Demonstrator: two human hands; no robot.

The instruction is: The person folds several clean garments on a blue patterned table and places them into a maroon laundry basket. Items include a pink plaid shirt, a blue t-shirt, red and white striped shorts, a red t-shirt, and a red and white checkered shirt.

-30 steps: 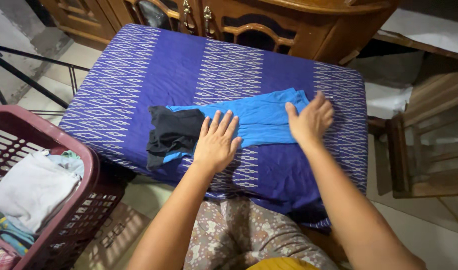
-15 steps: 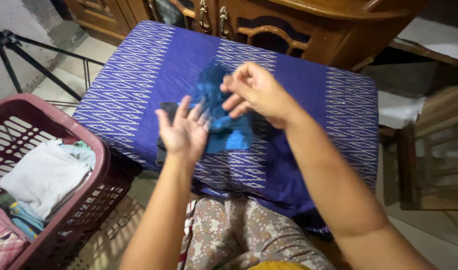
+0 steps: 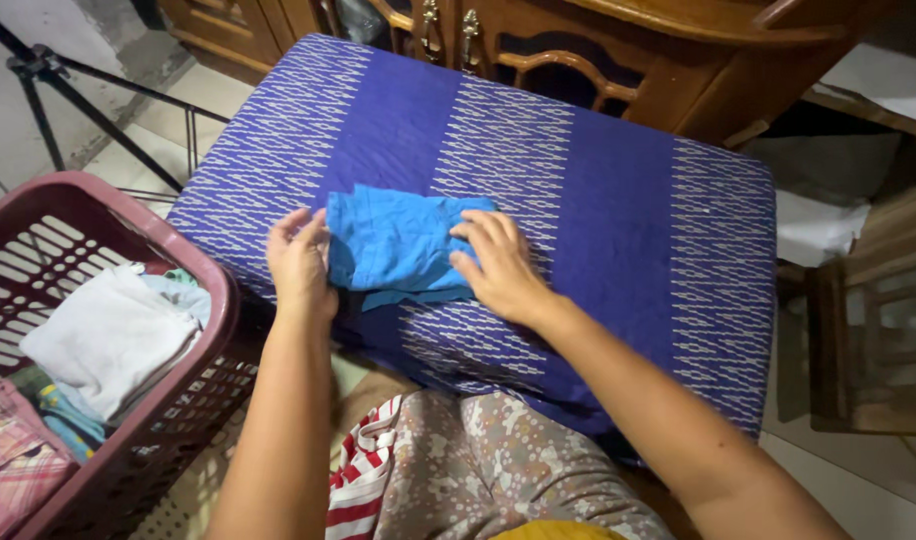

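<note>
**Fold in hand: blue shirt, mid-worktop**

Looks like the late stage of a fold: blue shirt (image 3: 393, 245) already down to a compact, slightly crooked rectangle, with one loose flap poking out along the near edge. Sits flat on the worktop (image 3: 618, 220), on the purple patterned cover, left of centre and towards the near edge.

Grip state:
- Left hand (image 3: 300, 262): set against the shirt's left edge, fingers curled over it. Can't tell whether pinching the cloth or just resting on it.
- Right hand (image 3: 498, 268): released, palm down, fingers spread flat on the shirt's right edge. Pressing, not grasping.

Next move, as a judgement only: needs the near flap tucked or smoothed and the edges squared up. One hand to pin the stack, the other to sweep across it. Light pressure is enough, as thin cloth will bunch if dragged.

Count:
- 1 blue shirt on the worktop, nothing else on it.
- 2 hands, both on the shirt.
- 1 laundry basket (image 3: 193, 270), dark pink, on the floor to the near left, just beside the worktop.
- In the basket: 1 white cloth (image 3: 108, 335) on top, at least 1 pale blue piece under it, and 1 pink checked piece (image 3: 13, 450) at the near corner. Anything deeper is hidden.
- 1 tripod (image 3: 48, 75), far left.
- 1 wooden cabinet (image 3: 678, 60) behind the far edge.
</note>
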